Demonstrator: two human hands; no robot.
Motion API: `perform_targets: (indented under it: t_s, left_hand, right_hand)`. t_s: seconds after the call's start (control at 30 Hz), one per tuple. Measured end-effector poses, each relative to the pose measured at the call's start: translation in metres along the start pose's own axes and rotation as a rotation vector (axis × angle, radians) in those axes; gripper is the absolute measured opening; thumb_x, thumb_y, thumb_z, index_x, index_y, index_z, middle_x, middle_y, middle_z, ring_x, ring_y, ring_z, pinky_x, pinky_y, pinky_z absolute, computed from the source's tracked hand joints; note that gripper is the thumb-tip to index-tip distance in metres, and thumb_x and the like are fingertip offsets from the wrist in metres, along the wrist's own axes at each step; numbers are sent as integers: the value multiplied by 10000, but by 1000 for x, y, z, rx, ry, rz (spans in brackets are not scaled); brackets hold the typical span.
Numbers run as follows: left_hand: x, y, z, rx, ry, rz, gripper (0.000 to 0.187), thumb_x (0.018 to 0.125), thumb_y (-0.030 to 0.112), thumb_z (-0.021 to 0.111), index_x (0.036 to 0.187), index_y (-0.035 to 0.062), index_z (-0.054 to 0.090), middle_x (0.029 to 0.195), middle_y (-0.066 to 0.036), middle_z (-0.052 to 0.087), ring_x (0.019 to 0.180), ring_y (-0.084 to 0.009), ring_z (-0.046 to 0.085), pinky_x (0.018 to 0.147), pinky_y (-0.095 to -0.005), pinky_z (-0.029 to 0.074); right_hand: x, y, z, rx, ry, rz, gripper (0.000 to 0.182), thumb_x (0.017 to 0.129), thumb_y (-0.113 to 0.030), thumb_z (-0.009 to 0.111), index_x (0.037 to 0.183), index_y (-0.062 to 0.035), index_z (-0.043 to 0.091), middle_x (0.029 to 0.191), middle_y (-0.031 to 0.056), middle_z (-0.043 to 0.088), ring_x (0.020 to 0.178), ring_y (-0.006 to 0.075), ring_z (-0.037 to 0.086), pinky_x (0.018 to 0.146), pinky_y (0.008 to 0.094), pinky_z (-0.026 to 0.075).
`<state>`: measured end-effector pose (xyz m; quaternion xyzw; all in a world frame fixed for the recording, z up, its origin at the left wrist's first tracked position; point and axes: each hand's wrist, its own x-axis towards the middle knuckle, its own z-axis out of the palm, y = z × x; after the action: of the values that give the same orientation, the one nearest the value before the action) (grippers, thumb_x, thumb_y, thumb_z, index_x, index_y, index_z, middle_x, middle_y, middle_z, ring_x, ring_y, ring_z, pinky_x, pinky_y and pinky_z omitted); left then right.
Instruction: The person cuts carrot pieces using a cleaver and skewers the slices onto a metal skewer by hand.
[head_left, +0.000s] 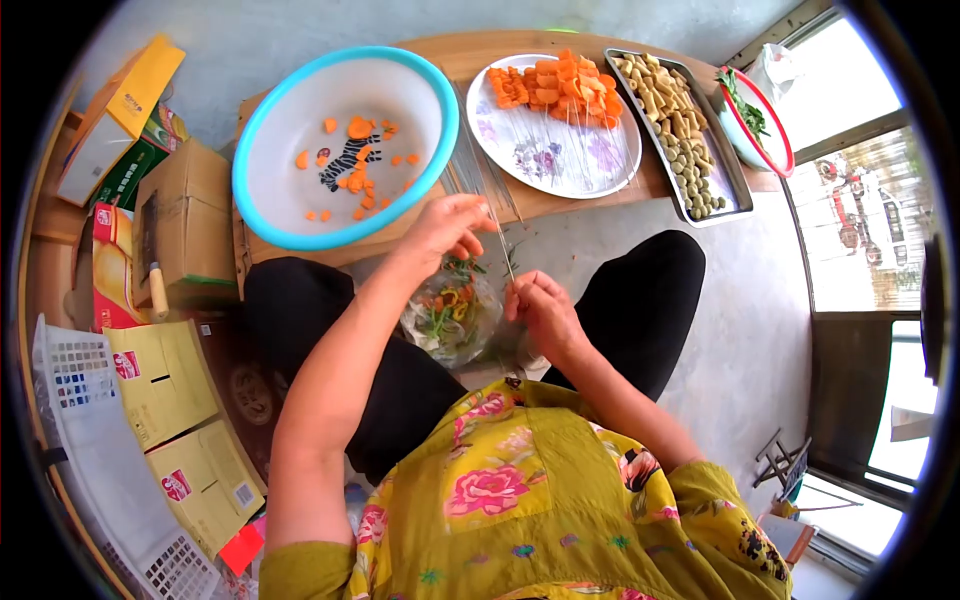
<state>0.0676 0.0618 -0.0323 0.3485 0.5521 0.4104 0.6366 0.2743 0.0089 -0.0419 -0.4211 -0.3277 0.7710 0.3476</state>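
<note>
The right hand [543, 310] is curled, its fingertips pinching the lower end of a thin skewer [504, 246], while the left hand [445, 235] appears to have thumb and forefinger drawn together on the upper end — a two-ended hold that probably keeps so slim a rod steady. The skewer is raised on the person's side of the plate [490, 135], just off the near edge of the worktop [653, 182]. Beneath the hands, also on that side of the plate, a bag [455, 320] of scraps sits between the knees, likely placed to catch bits. On the plate, carrot [570, 88] is heaped toward the far rim with bare shafts pointing toward the person, perhaps so that the ends stay easy to grasp. Just left of the plate lie loose skewers [475, 170], near both hands, and beyond them a basin [275, 130] with scattered carrot pieces. Right of the plate come a tray [738, 195] of pale and greenish pieces, packed in rows, and then a bowl [748, 148] of leaves. Far left of the plate are stacked boxes [190, 220]. The fingers cover both skewer ends — whether anything small is pinched there cannot be told. What the tray's pieces are is also unclear, the left hand hides part of the bag, and the dark round border cuts off the crate [80, 370].
</note>
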Motion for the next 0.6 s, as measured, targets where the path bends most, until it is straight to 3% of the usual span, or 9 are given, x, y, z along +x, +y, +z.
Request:
perform_targets:
  t_s: [0.07,0.2,0.23,0.27,0.33,0.37,0.47,0.53,0.6]
  left_hand:
    - [4,-5,-4,-125,-188,-54,293,936,244,549,1116,13,560,901,-85,663,561,-91,595,457,-197,435]
    - [1,-4,6,-94,-188,-15,192,942,192,528,1033,28,569,814,-54,636,565,-97,613,478,-201,458]
    - [0,-3,7,-70,-194,4,163,939,164,516,1003,25,574,812,-55,633,583,-106,630,485,-209,471]
    - [-4,-5,8,-67,-186,10,163,939,164,516,1003,25,574,812,-55,633,583,-106,630,485,-209,471]
    - [-15,-7,13,146,-144,122,142,907,138,513,912,21,593,743,-48,626,565,-114,631,461,-229,474]
    - [-20,-9,14,208,-190,88,134,933,111,491,964,12,577,788,-57,617,579,-116,629,496,-227,484]
    - [-44,-11,28,439,-201,152,146,914,124,539,925,2,619,703,-49,624,625,-119,643,540,-247,481]
    - [-52,-27,34,553,-168,335,161,909,146,564,932,12,650,655,-43,619,636,-118,638,564,-249,483]
    - [-56,-36,32,475,-216,233,201,914,176,580,1013,17,650,717,-40,640,683,-134,645,587,-258,494]
  right_hand:
    - [-5,6,-2,-192,-37,-61,162,928,-180,535,846,-44,562,708,33,572,634,120,514,632,233,398]
    - [-6,8,-6,-314,-157,-29,190,949,-217,542,930,-37,599,771,14,613,690,96,554,661,225,425]
    - [-4,7,-10,-314,-197,-26,247,968,-252,520,1037,-31,604,845,17,634,732,95,571,686,230,445]
    - [-2,5,-11,-315,-207,-30,247,968,-252,520,1037,-31,604,845,17,634,732,95,571,686,230,445]
    - [3,0,-11,-191,-69,8,317,973,-277,506,1161,-28,566,979,40,636,810,105,579,719,239,451]
    - [9,-3,-15,-308,-96,-63,371,977,-288,496,1242,-29,517,1089,58,613,895,120,575,749,249,450]
    - [19,-17,2,-372,-96,-207,388,973,-289,501,1259,-27,502,1140,64,597,949,134,570,775,261,452]
    - [23,-23,8,-368,-159,-181,365,977,-278,491,1227,-15,528,1121,63,611,945,140,578,807,275,456]
    - [31,-19,5,-329,-245,-131,336,985,-273,472,1170,-8,565,1067,63,635,913,143,590,833,278,454]
